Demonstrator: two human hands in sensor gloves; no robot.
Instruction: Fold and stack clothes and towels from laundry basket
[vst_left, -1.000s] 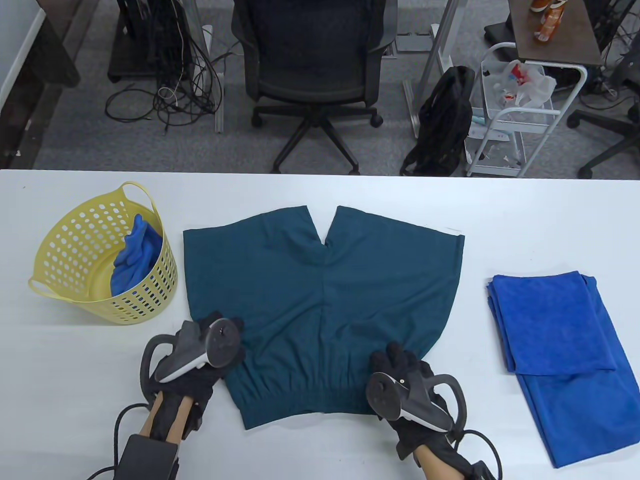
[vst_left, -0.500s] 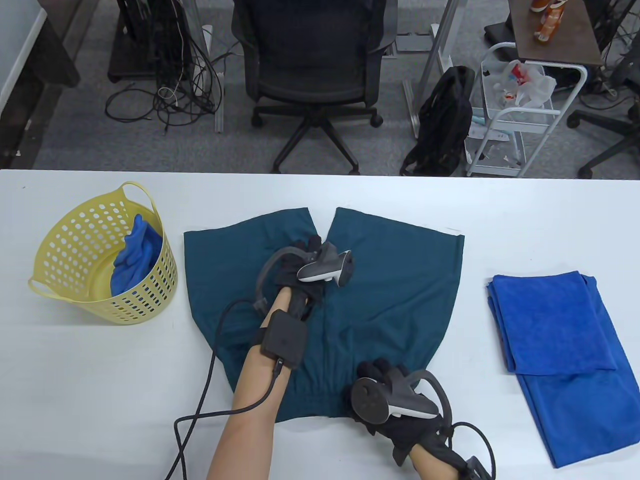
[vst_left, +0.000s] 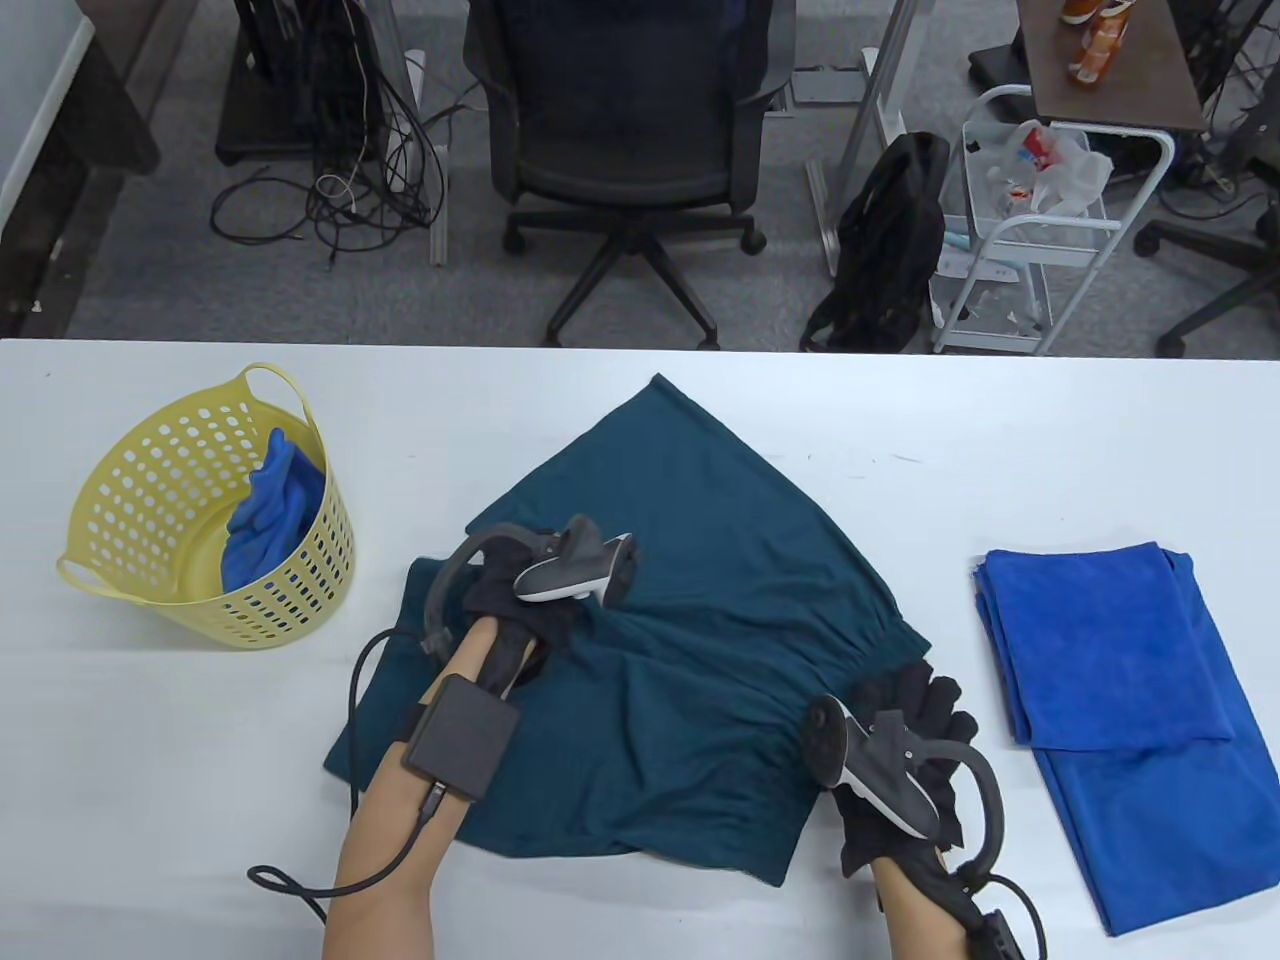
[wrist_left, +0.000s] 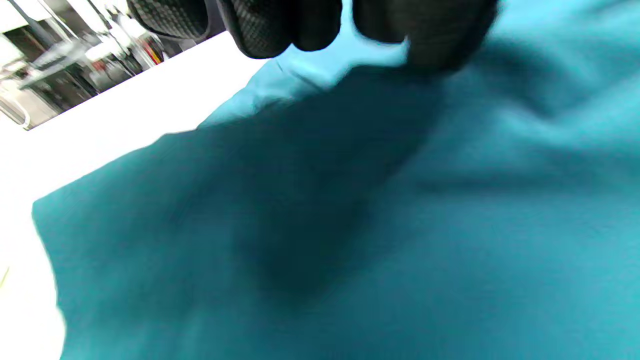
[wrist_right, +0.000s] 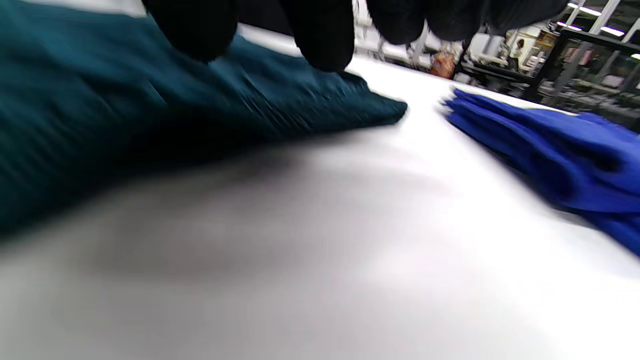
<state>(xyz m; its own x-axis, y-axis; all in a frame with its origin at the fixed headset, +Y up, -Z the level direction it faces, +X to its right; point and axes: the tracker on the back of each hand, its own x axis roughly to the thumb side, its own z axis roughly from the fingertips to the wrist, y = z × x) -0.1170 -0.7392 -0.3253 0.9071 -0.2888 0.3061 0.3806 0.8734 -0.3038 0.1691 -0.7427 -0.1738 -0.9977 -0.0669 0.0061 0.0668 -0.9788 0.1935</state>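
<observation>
Now the teal shorts (vst_left: 660, 640), a moment ago flat, are swinging round mid-table, left hand (vst_left: 520, 600) and right hand (vst_left: 915, 725) each pinching cloth, turning them for folding beside the blue towel (vst_left: 1110, 650).

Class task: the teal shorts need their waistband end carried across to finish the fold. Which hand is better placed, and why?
Probably the right hand: it is at the gathered waistband corner of the teal shorts. The left hand sits mid-cloth, suited to anchoring.
</observation>
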